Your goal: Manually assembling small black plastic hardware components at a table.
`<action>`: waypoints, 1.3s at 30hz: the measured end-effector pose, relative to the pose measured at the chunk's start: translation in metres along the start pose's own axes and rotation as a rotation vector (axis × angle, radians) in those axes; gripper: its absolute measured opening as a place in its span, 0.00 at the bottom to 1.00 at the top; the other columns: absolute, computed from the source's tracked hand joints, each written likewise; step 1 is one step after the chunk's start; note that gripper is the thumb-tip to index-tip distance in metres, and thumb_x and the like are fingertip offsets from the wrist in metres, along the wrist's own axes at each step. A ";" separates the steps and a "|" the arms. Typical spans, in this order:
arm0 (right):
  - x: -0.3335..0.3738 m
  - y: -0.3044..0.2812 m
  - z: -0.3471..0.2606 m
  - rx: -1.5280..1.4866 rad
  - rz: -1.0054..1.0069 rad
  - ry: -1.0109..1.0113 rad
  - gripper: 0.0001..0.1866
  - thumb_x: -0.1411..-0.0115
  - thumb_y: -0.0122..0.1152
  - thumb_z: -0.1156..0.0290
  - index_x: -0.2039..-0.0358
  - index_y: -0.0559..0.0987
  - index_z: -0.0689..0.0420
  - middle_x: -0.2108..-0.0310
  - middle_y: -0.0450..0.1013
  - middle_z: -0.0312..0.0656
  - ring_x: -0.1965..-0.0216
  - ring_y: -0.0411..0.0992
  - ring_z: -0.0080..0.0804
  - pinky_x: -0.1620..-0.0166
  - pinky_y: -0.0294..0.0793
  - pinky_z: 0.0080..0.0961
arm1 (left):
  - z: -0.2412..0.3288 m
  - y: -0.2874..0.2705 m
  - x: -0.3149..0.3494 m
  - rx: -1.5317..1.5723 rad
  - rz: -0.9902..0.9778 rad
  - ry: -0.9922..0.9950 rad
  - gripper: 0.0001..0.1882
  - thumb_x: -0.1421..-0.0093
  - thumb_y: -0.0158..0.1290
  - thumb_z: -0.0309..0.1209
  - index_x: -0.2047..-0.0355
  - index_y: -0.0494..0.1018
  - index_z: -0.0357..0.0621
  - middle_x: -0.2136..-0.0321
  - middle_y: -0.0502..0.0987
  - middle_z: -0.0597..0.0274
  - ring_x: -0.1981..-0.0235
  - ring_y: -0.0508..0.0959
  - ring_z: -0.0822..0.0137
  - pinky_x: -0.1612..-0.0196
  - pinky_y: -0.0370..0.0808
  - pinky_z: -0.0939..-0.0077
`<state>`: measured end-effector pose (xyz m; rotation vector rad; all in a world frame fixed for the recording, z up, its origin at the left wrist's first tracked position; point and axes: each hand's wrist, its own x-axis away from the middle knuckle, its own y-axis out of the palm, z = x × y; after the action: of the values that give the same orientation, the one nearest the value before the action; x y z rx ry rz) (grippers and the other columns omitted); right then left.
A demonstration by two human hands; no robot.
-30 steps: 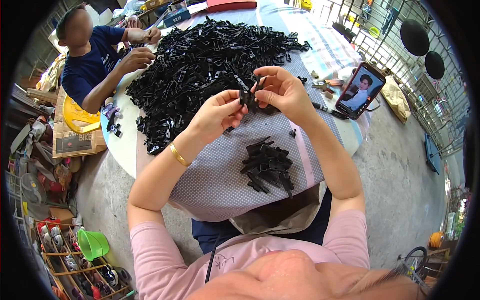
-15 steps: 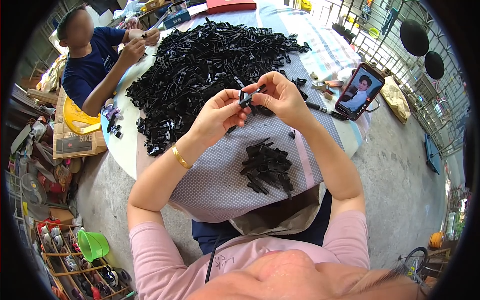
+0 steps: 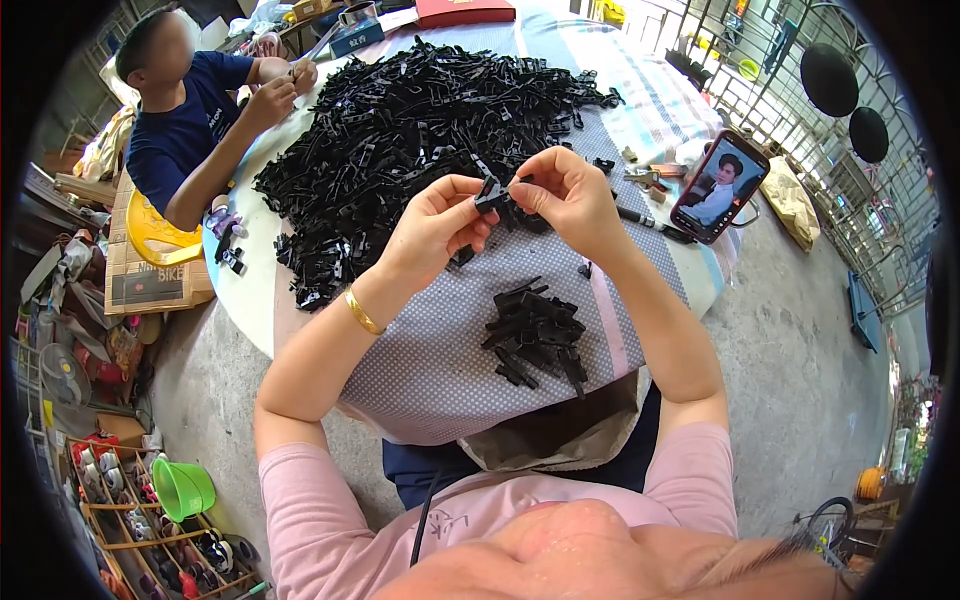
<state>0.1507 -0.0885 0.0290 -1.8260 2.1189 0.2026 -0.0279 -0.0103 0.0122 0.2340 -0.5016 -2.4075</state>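
Note:
My left hand (image 3: 437, 225), with a gold bangle at its wrist, pinches a black plastic clip-like part (image 3: 488, 196) between thumb and forefinger. My right hand (image 3: 570, 203) is closed at the fingertips close beside it, on a small black piece (image 3: 524, 181) mostly covered by the fingers. Whether that piece touches the clip is too small to tell. Just beyond both hands spreads a large heap of black plastic clips (image 3: 400, 130). Nearer me, a smaller pile of black pieces (image 3: 535, 335) lies on the dotted tablecloth (image 3: 420, 375).
A phone (image 3: 720, 190) showing a person stands at the table's right, beside pliers (image 3: 655, 174) and a dark rod-like tool (image 3: 650, 220). Across at the left, a co-worker (image 3: 185, 120) handles something small. An open bag (image 3: 560, 450) hangs at the table's front edge.
My right hand has drawn slightly to the right, opening a small gap at the clip's upper end. The left hand keeps its place. The co-worker's hands have shifted slightly.

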 end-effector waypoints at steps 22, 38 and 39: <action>0.003 -0.003 -0.006 -0.077 -0.030 -0.055 0.09 0.48 0.61 0.80 0.66 0.73 0.62 0.71 0.75 0.39 0.68 0.74 0.21 0.63 0.74 0.16 | 0.013 0.016 0.009 -0.288 -0.050 0.144 0.14 0.43 0.53 0.28 0.59 0.69 0.31 0.68 0.77 0.56 0.68 0.78 0.70 0.62 0.77 0.77; -0.001 0.004 0.022 1.033 -0.062 -0.255 0.20 0.56 0.66 0.56 0.68 0.74 0.57 0.75 0.74 0.41 0.73 0.74 0.36 0.70 0.72 0.29 | 0.031 0.019 0.013 -1.067 0.186 0.369 0.07 0.49 0.57 0.28 0.74 0.76 0.35 0.81 0.75 0.59 0.80 0.73 0.74 0.77 0.70 0.81; -0.002 0.006 0.027 1.043 -0.079 -0.208 0.18 0.55 0.65 0.59 0.68 0.73 0.57 0.73 0.74 0.42 0.71 0.74 0.37 0.68 0.72 0.30 | 0.035 0.012 0.012 -1.166 0.277 0.320 0.06 0.47 0.56 0.27 0.73 0.76 0.35 0.80 0.75 0.64 0.79 0.72 0.78 0.75 0.69 0.84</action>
<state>0.1491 -0.0767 0.0041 -1.1654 1.5111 -0.5983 -0.0405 -0.0166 0.0484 0.0143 0.9439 -1.9589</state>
